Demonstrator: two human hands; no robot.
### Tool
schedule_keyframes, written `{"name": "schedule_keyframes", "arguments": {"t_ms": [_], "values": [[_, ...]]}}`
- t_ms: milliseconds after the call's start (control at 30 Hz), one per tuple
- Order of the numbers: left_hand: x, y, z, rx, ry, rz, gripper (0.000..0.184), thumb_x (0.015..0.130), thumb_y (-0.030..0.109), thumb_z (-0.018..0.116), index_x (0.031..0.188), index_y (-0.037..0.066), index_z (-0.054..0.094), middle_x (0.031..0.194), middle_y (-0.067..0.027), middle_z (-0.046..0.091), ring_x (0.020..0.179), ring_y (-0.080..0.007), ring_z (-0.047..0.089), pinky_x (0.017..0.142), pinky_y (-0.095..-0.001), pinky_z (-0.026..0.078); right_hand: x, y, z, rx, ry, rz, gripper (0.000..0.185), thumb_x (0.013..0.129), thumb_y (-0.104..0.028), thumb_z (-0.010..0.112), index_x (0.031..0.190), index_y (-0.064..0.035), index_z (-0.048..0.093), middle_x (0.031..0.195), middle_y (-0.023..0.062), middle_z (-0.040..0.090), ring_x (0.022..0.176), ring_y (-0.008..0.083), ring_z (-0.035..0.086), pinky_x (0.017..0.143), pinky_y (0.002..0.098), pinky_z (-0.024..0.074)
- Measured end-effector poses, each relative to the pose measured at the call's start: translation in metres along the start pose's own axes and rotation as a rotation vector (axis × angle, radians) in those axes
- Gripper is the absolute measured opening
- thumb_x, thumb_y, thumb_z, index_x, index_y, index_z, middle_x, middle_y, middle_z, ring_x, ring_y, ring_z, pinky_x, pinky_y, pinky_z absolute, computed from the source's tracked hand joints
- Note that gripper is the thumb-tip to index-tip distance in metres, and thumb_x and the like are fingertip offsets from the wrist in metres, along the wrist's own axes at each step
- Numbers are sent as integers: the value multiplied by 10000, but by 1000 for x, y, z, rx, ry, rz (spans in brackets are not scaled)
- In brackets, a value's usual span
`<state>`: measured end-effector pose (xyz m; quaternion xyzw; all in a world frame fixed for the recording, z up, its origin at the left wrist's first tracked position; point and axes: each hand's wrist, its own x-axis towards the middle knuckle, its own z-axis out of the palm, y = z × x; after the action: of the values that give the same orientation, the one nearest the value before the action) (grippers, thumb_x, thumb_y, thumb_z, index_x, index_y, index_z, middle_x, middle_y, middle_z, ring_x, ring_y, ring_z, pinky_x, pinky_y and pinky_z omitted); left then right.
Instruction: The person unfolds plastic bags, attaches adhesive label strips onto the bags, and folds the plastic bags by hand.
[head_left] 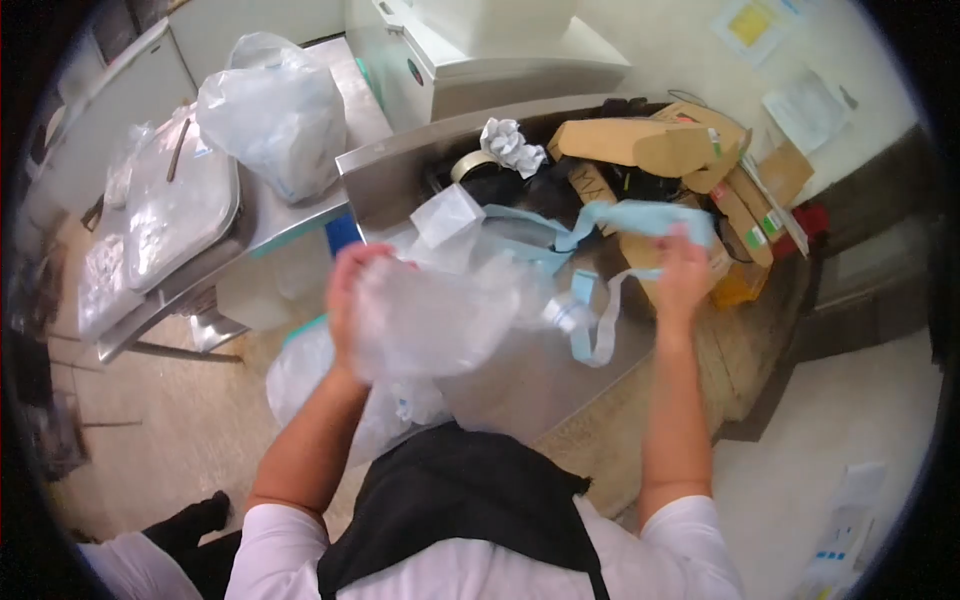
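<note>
My left hand is closed on the edge of a clear plastic bag, which hangs blurred over the steel table. On the right, my right hand grips a light blue strip that trails left in loose folds. A narrower white and blue band loops down below it, near a small white item. Behind the bag is a white box-like piece. Motion blurs the fingers of both hands.
Cardboard boxes and crumpled white paper lie at the back of the steel table. A full plastic bag and a lidded tray stand on the left table. Another person's dark-clothed leg shows at lower left.
</note>
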<state>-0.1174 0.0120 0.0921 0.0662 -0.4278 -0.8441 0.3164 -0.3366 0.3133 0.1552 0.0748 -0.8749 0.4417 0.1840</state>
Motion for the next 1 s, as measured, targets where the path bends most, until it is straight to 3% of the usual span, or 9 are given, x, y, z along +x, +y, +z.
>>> {"name": "schedule_keyframes", "arguments": {"t_ms": [100,400,500,567,633,700,767,867,1000], "values": [[32,42,4,342,34,175,403,924,268,564,1231,18,490,906,-114,632,831,-221,649,698,-331,567,-10,51,43,124,-708,460,252,936,-306,573,955,-61,634,817,29,639,701,133,590,651,257,469],[41,107,41,113,-16,276,416,945,215,542,1273,-28,463,882,-103,607,820,-209,637,705,-328,574,-14,-9,17,-178,-1167,332,599,847,-489,658,1216,-29,559,1117,123,639,927,179,614,761,313,486],[40,92,36,-129,-46,224,381,937,193,559,1257,1,489,908,-92,620,819,-202,637,734,-329,561,-52,-59,14,552,-985,222,824,835,-546,651,1438,-66,360,1314,149,512,1104,222,548,900,325,456],[26,73,50,-152,-161,44,354,915,185,590,1224,26,525,949,-86,632,846,-195,635,756,-324,544,-66,-52,42,1086,-1251,415,999,794,-490,729,1522,-103,166,1404,157,414,1203,236,485,987,328,413],[7,50,86,130,-134,-176,357,885,192,617,1196,29,553,997,-95,635,889,-195,629,771,-315,536,-89,-100,50,1184,-1241,258,947,788,-355,765,1510,-100,208,1395,133,424,1214,215,474,992,334,414],[6,42,81,536,-248,78,342,851,186,650,1152,35,587,1018,-109,636,922,-224,623,801,-331,517,-98,-131,48,1127,-1216,90,867,785,-224,778,1481,-89,278,1364,111,453,1193,188,486,981,330,425],[24,39,54,1067,-507,812,311,813,164,689,1094,44,627,1013,-128,635,946,-282,618,847,-373,489,-99,-148,54,929,-1171,-89,759,785,-99,769,1433,-70,374,1311,91,502,1138,157,522,954,316,447],[7,85,42,1039,-260,520,375,739,139,747,1079,27,635,1043,-167,625,1015,-328,594,890,-366,469,-98,-143,57,715,-1116,-14,343,828,-49,710,1154,-22,609,1065,40,641,956,101,599,830,256,500],[-46,126,-29,1030,-66,35,687,711,297,800,1279,21,530,1237,-169,583,1158,-314,558,994,-379,421,-100,-136,56,764,-983,231,281,794,18,664,1066,-32,618,951,28,671,822,94,614,747,238,498]]}}
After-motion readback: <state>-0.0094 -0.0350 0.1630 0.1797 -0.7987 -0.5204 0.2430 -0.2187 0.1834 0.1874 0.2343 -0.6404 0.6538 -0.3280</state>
